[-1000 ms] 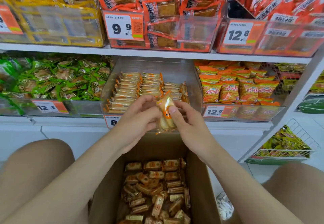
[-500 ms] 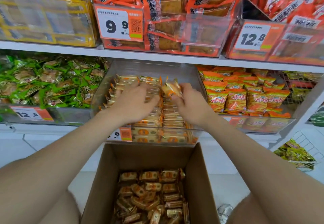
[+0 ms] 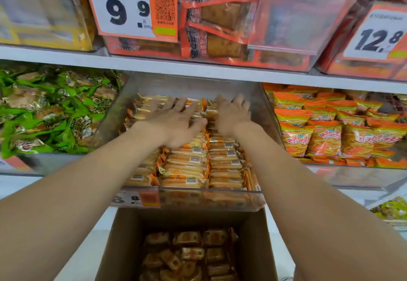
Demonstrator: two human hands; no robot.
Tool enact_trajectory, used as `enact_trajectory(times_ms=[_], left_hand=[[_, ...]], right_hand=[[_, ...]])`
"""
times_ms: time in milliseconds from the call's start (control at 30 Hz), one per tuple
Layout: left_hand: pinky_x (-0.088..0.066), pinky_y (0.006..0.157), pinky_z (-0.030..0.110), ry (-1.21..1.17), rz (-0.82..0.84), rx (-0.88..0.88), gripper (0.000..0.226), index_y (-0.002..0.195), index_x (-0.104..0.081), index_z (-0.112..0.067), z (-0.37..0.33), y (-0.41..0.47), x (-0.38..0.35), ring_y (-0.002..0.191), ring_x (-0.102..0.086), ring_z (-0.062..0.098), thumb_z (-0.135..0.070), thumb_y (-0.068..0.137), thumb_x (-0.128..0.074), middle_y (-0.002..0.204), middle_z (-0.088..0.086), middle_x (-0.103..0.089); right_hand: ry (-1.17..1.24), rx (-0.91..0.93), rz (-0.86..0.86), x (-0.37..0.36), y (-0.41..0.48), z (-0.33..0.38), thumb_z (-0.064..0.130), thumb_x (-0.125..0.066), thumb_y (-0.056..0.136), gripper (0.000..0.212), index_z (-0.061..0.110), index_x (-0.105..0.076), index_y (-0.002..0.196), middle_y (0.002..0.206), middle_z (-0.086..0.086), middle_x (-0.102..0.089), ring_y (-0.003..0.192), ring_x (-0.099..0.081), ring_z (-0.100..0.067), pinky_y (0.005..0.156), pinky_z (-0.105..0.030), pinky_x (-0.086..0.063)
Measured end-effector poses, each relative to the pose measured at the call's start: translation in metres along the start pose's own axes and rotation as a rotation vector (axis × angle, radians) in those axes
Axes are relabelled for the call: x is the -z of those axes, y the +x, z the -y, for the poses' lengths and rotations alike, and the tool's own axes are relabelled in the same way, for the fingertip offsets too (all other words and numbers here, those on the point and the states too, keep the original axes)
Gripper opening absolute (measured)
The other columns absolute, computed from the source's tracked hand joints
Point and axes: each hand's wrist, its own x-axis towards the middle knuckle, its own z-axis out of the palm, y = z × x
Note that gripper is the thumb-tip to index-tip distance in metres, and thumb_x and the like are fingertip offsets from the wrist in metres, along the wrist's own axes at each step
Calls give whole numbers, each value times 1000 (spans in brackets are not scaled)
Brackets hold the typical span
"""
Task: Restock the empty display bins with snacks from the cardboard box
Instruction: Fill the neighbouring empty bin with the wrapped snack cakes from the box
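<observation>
A clear plastic display bin (image 3: 267, 124) on the lower shelf holds rows of orange-and-clear wrapped snack packets (image 3: 189, 166). Both my arms reach deep into it. My left hand (image 3: 176, 122) lies flat with fingers spread, pressing on the packets at the back. My right hand (image 3: 231, 115) rests beside it with fingers spread over the back row; a packet (image 3: 211, 113) sits between the two hands. Below the shelf stands the open cardboard box (image 3: 119, 243) with several loose packets (image 3: 189, 254) in its bottom.
Green snack packs (image 3: 55, 109) fill the bin on the left, orange chip bags (image 3: 326, 133) the bin on the right. The upper shelf (image 3: 198, 67) overhangs closely, with red packs (image 3: 222, 16) and price tags 9.9 (image 3: 130, 7) and 12.8 (image 3: 378, 36).
Both hands moved from above the box up into the bin's back. The packet they held a second ago now lies among the rows, and the fingers have spread flat. The view moved closer.
</observation>
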Motion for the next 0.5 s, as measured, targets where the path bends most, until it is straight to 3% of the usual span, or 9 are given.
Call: enact_trajectory(times_ms=[67,200,333,400,500], left_hand=[[11,126,62,14,34,34,81,165,11,-42,0,0,1,161,16,25,-82,95,1,174,-4,17],[12,124,65,28,39,54,81,165,12,-40,-5,-1,1,161,18,27,-80,96,0,174,-2,19],[7,125,68,-15,-67,27,79,167,-2,-37,-7,-4,-2,162,9,31,-77,99,-5,177,2,6],[3,125,68,-41,-103,11,79,167,-10,-36,-8,-7,-2,162,4,33,-77,100,-8,177,5,2],[-1,126,67,-64,-112,-10,79,166,-18,-31,-11,-16,0,162,-1,36,-76,101,-12,176,8,-3]], right_hand=[[8,-36,-33,0,5,-2,4,-64,92,71,34,-37,151,158,-19,-19,144,-23,-47,117,-50,-36],[168,8,-180,-6,7,-4,0,-69,92,62,5,-38,145,142,-23,-49,128,-54,-40,101,-42,-50],[230,50,-228,-8,1,-11,12,-68,90,22,7,-58,109,121,-19,-59,108,-60,-34,81,-35,-50],[196,59,-269,-10,-2,-13,17,-64,91,19,11,-65,109,124,-19,-57,114,-56,-36,91,-38,-49],[99,-43,-304,-13,-4,-11,7,-62,93,38,18,-64,129,140,-20,-41,125,-48,-44,105,-46,-44]])
